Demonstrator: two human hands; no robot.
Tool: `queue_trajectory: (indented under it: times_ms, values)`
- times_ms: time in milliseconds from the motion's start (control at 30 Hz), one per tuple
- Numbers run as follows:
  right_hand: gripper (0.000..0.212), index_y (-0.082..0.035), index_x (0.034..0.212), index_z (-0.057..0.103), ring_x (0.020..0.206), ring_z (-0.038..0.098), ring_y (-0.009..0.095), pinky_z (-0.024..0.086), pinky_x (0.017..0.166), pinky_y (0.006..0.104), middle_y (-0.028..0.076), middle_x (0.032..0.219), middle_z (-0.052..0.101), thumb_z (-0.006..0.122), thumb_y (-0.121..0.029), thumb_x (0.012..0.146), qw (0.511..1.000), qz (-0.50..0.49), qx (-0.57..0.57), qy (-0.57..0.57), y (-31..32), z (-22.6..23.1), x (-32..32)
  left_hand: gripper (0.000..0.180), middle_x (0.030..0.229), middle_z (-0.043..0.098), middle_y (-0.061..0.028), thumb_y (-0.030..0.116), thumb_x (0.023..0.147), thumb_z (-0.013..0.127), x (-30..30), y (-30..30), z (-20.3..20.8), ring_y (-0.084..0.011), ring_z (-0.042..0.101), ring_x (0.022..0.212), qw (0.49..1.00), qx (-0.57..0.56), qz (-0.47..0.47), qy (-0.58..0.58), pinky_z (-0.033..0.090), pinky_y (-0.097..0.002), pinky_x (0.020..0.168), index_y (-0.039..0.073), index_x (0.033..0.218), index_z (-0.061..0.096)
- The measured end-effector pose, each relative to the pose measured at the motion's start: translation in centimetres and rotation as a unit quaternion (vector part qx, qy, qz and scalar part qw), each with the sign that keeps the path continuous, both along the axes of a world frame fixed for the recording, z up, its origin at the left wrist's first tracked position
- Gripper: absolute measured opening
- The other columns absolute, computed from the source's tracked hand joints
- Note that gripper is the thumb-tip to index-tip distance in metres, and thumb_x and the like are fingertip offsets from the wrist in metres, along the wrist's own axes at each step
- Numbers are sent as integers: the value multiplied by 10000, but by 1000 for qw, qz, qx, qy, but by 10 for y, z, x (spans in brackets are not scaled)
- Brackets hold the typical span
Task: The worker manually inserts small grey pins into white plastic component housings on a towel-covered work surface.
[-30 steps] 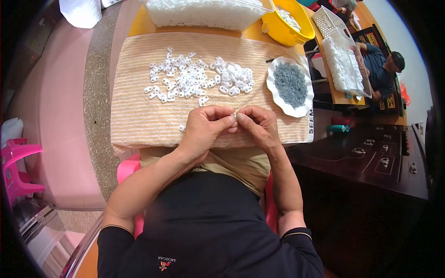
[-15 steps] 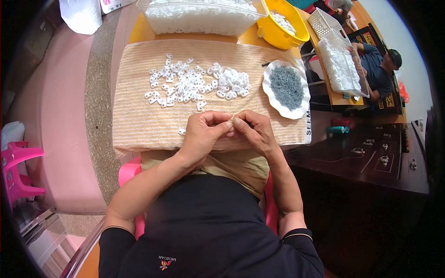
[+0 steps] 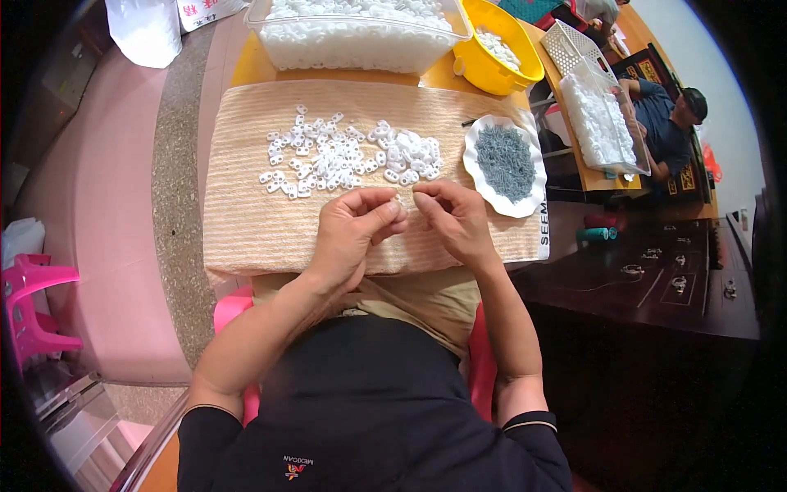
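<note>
My left hand (image 3: pixel 351 231) pinches a small white plastic piece (image 3: pixel 398 198) between thumb and forefinger, just over the near part of the towel. Close on its right, a narrow gap away, my right hand (image 3: pixel 461 223) has thumb and forefinger pressed together; anything held there is too small to make out. Beyond the hands lies a loose pile of white two-holed plastic pieces (image 3: pixel 328 156). Beside it is a heap of rounder white plastic pieces (image 3: pixel 411 152). A white scalloped plate (image 3: pixel 523 207) to the right bears many tiny grey parts (image 3: pixel 504 160).
A striped towel (image 3: pixel 246 221) covers the table. At its far side stand a clear bin (image 3: pixel 361 61) of white pieces and a yellow basin (image 3: pixel 500 78). Dark cabinetry (image 3: pixel 623 287) is on the right. Another person (image 3: pixel 668 123) sits farther off by a white-filled container (image 3: pixel 602 123).
My hands have drawn slightly apart, opening a small gap between the fingertips. The loose white piece beside my left hand no longer shows. The view has shifted a little.
</note>
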State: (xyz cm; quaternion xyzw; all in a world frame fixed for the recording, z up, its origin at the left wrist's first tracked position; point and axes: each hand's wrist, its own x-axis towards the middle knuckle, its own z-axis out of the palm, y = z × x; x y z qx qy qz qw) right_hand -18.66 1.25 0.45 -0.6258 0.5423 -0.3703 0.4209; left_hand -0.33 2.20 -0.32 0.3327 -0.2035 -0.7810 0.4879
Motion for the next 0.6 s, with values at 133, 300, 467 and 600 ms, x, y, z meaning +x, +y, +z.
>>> queue_trajectory:
  times_ms: [133, 300, 467, 600]
  values:
    - [119, -8, 968, 666, 649, 609, 162, 466, 563, 297, 79, 792, 627, 631, -41, 859, 974, 37, -173, 141, -19, -1, 12, 174, 939, 643, -89, -5, 882, 620, 5, -4, -1, -155, 650, 818, 999, 2, 43, 21, 579, -274, 760, -37, 1053, 605]
    - [139, -74, 928, 678, 716, 619, 319, 491, 615, 385, 113, 814, 608, 655, -101, 793, 926, 7, -197, 323, -29, -6, 28, 177, 921, 648, -94, -5, 883, 619, 8, -8, 2, -156, 652, 811, 997, 2, 69, 40, 578, -273, 756, -36, 1057, 607]
    - [135, -89, 908, 670, 755, 630, 333, 505, 637, 408, 104, 850, 606, 657, -164, 796, 919, 3, -170, 355, -29, -6, 34, 168, 914, 650, -98, -6, 881, 619, 11, -9, 3, -154, 652, 800, 996, -6, 76, 45, 579, -271, 750, -37, 1046, 609]
    - [146, -86, 917, 664, 786, 633, 330, 506, 664, 420, 100, 913, 606, 656, -167, 796, 921, 12, -152, 360, -29, 1, 36, 163, 909, 650, -101, -6, 878, 623, 11, -10, 3, -154, 652, 791, 995, -4, 85, 47, 581, -271, 744, -38, 1037, 609]
